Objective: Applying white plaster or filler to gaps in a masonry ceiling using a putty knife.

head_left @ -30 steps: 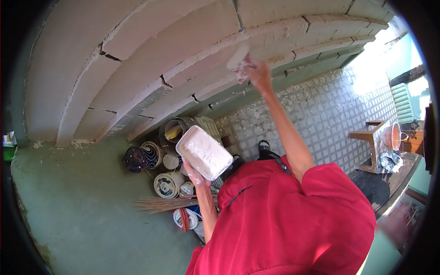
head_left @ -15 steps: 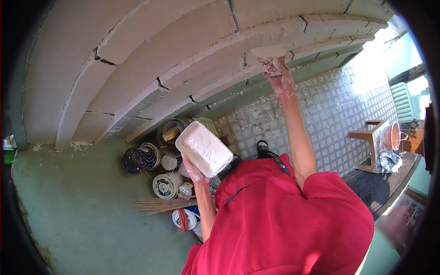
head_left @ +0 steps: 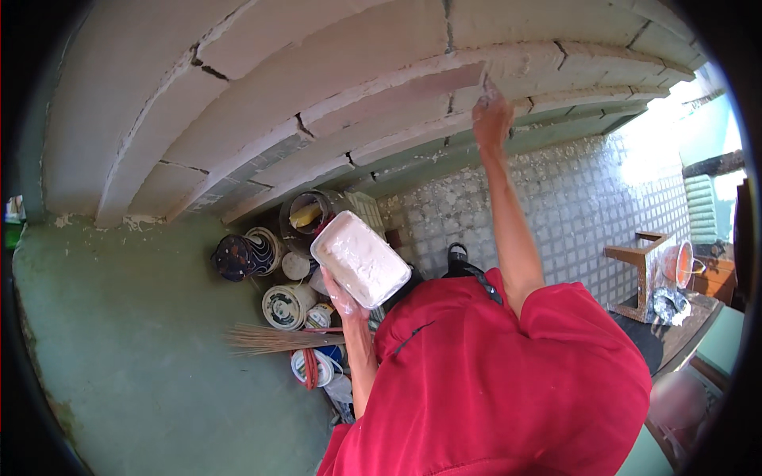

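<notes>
My left hand (head_left: pixel 340 297), smeared with white, holds a shallow rectangular white tub (head_left: pixel 390 301) from its left side and from below. Whitish putty (head_left: pixel 361 258) fills the tub, its surface rough. At the upper right, my outstretched right hand (head_left: pixel 493 120) is closed round a putty knife (head_left: pixel 483 78), whose blade is seen nearly edge-on at the wall. The stepped wall (head_left: pixel 373 107) carries long ledges, pale smears and dark open cracks between its blocks. A damp-looking stretch lies left of the knife. The knife's handle is mostly hidden by my fingers.
Below the tub's left side crowd several buckets (head_left: pixel 288 308), a dark bin (head_left: pixel 305 213) with something yellow inside, and a stick broom (head_left: pixel 278 339). A wooden stool (head_left: pixel 635 274) and an orange-and-white pail (head_left: pixel 679 263) stand right. White spatters mark the tiled floor (head_left: pixel 548 186).
My right hand has turned, so the putty-laden blade seen broadside earlier now shows nearly edge-on. The tub stays in my left hand; the whole view has shifted slightly.
</notes>
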